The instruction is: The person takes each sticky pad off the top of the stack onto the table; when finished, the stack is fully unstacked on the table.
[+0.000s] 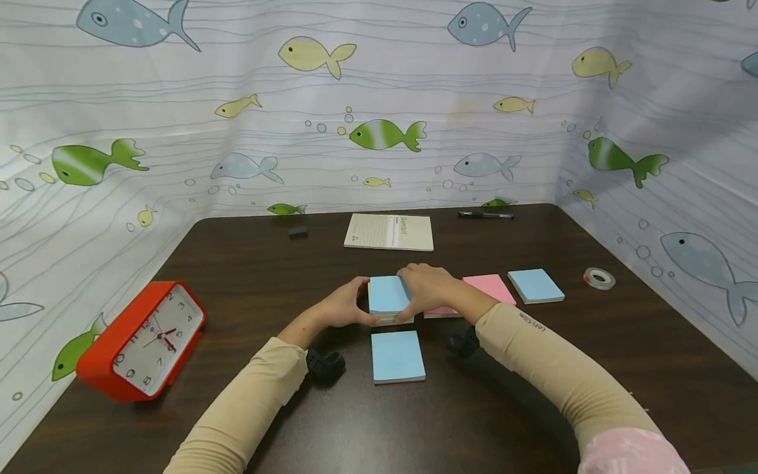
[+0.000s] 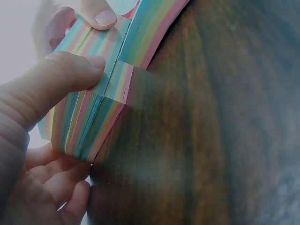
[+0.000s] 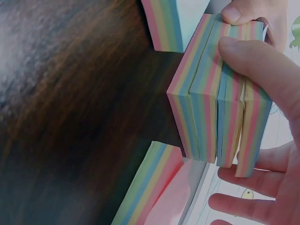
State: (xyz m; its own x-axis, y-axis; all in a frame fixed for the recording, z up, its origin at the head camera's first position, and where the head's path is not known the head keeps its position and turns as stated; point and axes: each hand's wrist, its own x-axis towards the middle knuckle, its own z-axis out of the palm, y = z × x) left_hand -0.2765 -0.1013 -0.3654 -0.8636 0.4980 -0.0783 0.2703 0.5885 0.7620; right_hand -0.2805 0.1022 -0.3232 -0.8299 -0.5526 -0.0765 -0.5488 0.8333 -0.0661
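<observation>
A stack of sticky note pads (image 1: 387,294) with a blue top sheet stands near the middle of the table. My left hand (image 1: 342,304) holds its left side, and my right hand (image 1: 431,288) grips it from the right. In the right wrist view the stacked pads (image 3: 206,110) show striped pink, yellow, green and blue edges, slightly uneven, with both thumbs on the near side. The left wrist view shows my left thumb against the striped pads (image 2: 77,112), fingers beyond them. One blue pad (image 1: 398,357) lies just in front of the stack.
Right of the stack lie a pink pad (image 1: 490,288), another blue pad (image 1: 535,286) and a tape roll (image 1: 599,278). A notebook (image 1: 388,232), a pen (image 1: 485,214) and a small dark block (image 1: 298,232) lie at the back. A red clock (image 1: 142,341) stands left.
</observation>
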